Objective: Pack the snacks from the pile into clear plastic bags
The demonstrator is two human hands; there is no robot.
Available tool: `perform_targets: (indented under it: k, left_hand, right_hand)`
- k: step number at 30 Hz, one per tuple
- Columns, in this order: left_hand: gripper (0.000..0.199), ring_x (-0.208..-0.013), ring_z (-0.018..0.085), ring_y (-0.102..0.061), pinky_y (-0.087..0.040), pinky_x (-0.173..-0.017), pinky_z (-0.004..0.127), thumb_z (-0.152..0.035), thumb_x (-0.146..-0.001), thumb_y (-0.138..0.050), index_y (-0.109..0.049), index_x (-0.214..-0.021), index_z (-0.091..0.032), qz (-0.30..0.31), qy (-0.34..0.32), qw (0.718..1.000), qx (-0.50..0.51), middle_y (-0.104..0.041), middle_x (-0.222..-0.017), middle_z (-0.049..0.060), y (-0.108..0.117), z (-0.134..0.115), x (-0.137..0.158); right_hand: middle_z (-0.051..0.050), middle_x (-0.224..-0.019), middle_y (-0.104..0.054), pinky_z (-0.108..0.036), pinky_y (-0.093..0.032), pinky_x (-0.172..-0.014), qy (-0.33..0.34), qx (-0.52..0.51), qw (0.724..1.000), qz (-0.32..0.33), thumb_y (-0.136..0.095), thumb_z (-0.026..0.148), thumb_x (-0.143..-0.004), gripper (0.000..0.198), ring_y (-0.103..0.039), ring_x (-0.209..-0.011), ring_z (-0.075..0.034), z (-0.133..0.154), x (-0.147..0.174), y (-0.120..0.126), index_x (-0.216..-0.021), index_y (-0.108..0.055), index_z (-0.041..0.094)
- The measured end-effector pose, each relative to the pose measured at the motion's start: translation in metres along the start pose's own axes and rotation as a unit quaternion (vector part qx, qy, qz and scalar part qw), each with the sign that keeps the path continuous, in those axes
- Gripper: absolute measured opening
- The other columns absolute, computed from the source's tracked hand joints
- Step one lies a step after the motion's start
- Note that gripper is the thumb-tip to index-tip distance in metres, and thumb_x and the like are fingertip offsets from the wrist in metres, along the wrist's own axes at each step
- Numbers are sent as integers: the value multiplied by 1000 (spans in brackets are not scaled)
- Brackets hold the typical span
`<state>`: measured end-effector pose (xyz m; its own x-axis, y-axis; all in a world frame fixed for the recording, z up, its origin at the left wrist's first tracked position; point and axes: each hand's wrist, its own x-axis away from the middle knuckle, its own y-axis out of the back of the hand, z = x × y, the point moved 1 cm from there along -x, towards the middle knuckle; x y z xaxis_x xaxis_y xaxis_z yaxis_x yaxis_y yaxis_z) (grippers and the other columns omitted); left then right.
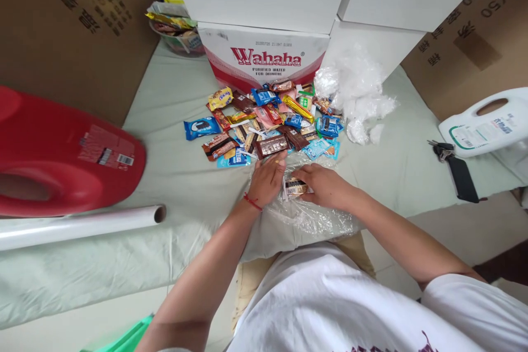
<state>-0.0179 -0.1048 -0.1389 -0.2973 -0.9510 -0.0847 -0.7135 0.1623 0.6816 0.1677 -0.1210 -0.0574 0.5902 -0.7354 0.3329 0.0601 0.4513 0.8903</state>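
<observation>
My right hand (326, 183) is closed around a small snack packet (295, 188) in a black, gold and white wrapper. That packet rests on a crumpled sheet of clear plastic film (313, 216) at the table's front edge. My left hand (267, 180), with a red cord at the wrist, is beside it, its fingers closed at the lower edge of a dark brown snack packet (271, 147); its fingertips are partly hidden. Just beyond both hands spreads a pile of wrapped snacks (264, 115) in blue, brown, red and yellow.
A Wahaha water carton (268, 55) stands behind the pile, with balled clear plastic (358, 88) at its right. To the left are a red jug (70, 159) and a film roll (82, 226). A white jug (487, 121), keys (442, 151) and a black phone (462, 179) lie right.
</observation>
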Motion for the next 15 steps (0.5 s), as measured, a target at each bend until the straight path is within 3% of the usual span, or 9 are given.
perform_targets:
  k: [5, 8, 11, 15]
  left_hand:
    - [71, -144, 23, -49, -34, -120, 48, -53, -108, -5, -53, -150, -21, -5, 4, 1000, -3, -60, -150, 9, 0, 0, 0]
    - [71, -144, 23, -49, -34, -119, 48, -54, -108, -5, -54, -149, -22, -6, -2, 1000, -8, -60, -150, 8, -1, 2, 0]
    - [71, -144, 23, -50, -35, -118, 48, -54, -108, -5, -56, -147, -23, -13, -9, 1000, -13, -61, -149, 8, -2, 3, 0]
    - [71, -143, 23, -51, -35, -118, 49, -54, -108, -6, -57, -146, -23, -16, -3, 1000, -7, -63, -147, 7, -3, 4, -1]
  right_hand:
    - [-14, -140, -61, -38, -47, -99, 11, -49, 998, -38, -75, 32, -88, 66, -59, -123, -29, -10, 7, -2, -149, -53, 21]
    - [-10, -133, -68, -36, -50, -96, -60, -105, 985, -124, -64, 38, -96, 53, -64, -116, -27, -36, 8, 12, -146, -56, 22]
    - [-8, -121, -74, -36, -50, -91, -168, -55, 967, -185, -51, 26, -99, 38, -68, -105, -27, -65, -3, 28, -133, -65, 21]
    - [-10, -149, -58, -37, -50, -95, -135, 50, 972, -183, -53, 16, -91, 55, -62, -122, -30, -84, -36, 36, -146, -57, 21]
